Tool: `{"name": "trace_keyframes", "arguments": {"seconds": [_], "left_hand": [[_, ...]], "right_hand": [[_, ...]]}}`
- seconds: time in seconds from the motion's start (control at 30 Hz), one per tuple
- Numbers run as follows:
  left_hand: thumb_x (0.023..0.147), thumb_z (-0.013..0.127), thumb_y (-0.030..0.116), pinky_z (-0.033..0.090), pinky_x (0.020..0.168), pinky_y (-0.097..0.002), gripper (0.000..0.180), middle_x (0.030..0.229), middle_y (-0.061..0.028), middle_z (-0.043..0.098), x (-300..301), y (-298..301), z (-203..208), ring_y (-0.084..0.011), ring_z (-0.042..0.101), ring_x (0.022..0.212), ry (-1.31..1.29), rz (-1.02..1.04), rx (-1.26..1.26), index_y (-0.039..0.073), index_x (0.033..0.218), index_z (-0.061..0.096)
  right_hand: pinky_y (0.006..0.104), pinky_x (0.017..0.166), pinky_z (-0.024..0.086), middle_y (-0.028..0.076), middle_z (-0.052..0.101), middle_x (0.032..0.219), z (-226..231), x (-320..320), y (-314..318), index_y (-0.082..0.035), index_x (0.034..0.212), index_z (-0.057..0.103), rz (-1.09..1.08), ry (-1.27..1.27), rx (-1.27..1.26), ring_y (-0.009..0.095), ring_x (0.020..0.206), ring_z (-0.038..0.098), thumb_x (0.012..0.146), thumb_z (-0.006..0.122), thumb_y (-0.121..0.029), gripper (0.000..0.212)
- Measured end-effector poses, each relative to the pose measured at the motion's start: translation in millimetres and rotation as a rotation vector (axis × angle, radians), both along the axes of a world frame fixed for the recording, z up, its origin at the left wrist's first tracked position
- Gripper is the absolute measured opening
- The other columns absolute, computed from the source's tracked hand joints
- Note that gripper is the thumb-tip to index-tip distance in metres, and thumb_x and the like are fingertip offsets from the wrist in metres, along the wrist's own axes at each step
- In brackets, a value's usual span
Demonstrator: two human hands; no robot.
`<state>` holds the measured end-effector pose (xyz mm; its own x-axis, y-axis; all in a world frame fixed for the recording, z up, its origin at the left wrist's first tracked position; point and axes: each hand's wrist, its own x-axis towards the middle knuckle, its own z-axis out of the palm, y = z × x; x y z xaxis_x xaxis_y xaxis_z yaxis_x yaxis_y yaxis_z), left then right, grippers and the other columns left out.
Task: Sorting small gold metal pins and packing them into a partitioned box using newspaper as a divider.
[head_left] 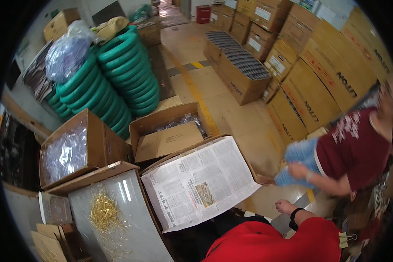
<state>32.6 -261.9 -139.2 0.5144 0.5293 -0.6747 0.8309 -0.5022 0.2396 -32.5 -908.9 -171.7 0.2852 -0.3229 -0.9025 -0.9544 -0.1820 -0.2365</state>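
Observation:
My right hand (285,206), with a black band at the wrist, hangs in front of my red shirt at the lower right. Its fingers are loosely bent and apart, and nothing shows in them. Nearest to it is the right corner of a newspaper sheet (225,168), which lies spread over an open cardboard box and touches neither hand. Left of the newspaper, a loose pile of thin gold-coloured pieces (104,211) rests on a grey sheet-topped surface (139,218). My left hand is out of view.
Open boxes of clear plastic-wrapped items (65,155) stand beyond the surface, near stacked green rings (126,70). A long carton of dark ribbed pieces (238,54) sits on the floor. Tall cartons (332,65) line the right. A person in a maroon shirt (358,144) is close on my right.

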Motion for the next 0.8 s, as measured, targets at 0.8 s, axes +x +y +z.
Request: {"name": "trace_keyframes", "arguments": {"seconds": [0.8], "left_hand": [[0.084,0.074,0.044,0.039,0.111,-0.0501,0.088,0.151,-0.0178,0.040,112,-117,-66,-0.0344,0.042,0.136,0.227,0.349,-1.198,-0.001,0.148,0.034]], "right_hand": [[0.0414,0.088,0.054,0.017,0.061,0.119,67,82,36,0.000,0.134,0.048,-0.447,-0.569,0.098,0.028,0.104,0.064,0.098,0.056,-0.021,0.043]]}}
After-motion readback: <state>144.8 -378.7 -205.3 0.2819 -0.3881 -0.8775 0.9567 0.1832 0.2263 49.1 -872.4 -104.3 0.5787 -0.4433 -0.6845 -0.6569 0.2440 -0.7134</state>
